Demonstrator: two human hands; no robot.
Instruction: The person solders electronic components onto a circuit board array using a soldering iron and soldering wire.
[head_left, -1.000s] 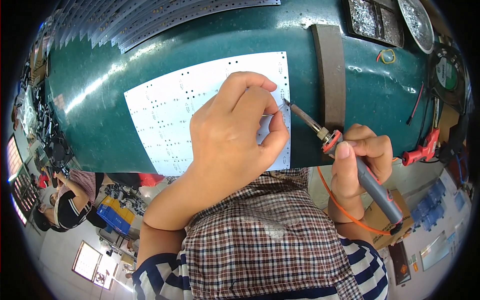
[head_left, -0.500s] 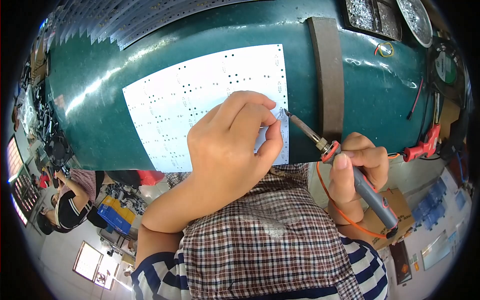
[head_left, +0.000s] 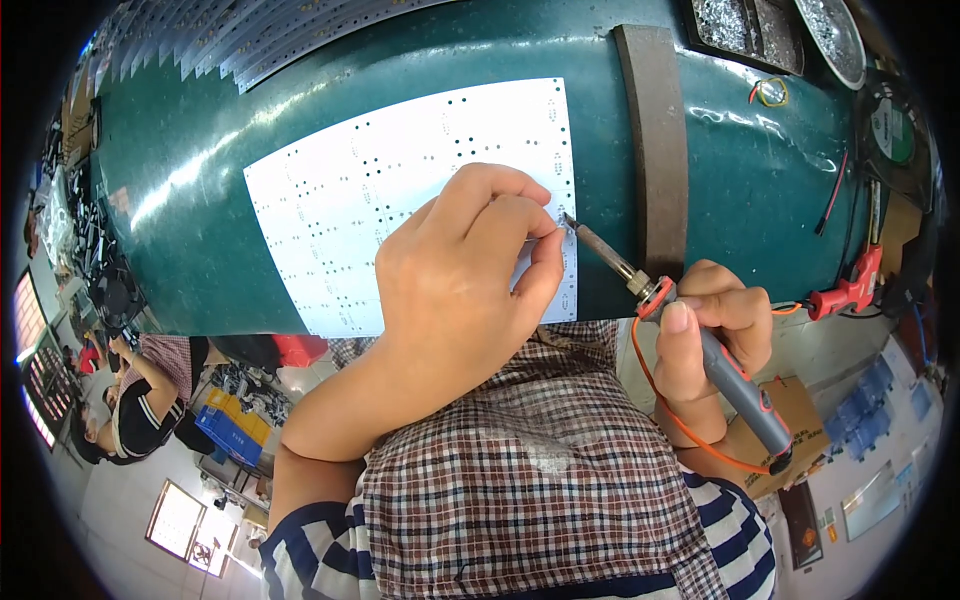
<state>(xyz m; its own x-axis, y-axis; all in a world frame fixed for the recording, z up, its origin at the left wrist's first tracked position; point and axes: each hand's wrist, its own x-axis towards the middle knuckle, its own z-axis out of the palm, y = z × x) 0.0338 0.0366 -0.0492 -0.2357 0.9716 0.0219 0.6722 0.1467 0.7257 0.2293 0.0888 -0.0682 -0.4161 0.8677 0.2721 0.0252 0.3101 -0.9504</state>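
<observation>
Head view: compared with one second ago, works with left hand (head_left: pixel 455 265) and iron (head_left: pixel 742 392) shifted nearer along the right side of the board (head_left: pixel 310 215); compared with half a second ago, keeps both at about the same spot. Leaves the board in place, left of the bar (head_left: pixel 655 150).

Counts one board flat on the green table (head_left: pixel 180 240), one iron, one bar, one red tool (head_left: pixel 850 293) farther right, one spool (head_left: pixel 890 135), one yellow loop (head_left: pixel 772 92), plus one tray (head_left: pixel 750 58) and one dish (head_left: pixel 857 78) at the far right. Shows overlapping sheets (head_left: pixel 250 40) at the far left, too crowded to count.

Reaches the left hand over the board from the near side, back up, fingers curled, thumb and fingertip together, seemingly on a thin wire (head_left: pixel 561 224). Clamps the right hand (head_left: pixel 685 362) round the iron's handle, thumb uppermost. Slants the iron toward the far left, tip at the board's right edge strip; cannot tell whether touching.
</observation>
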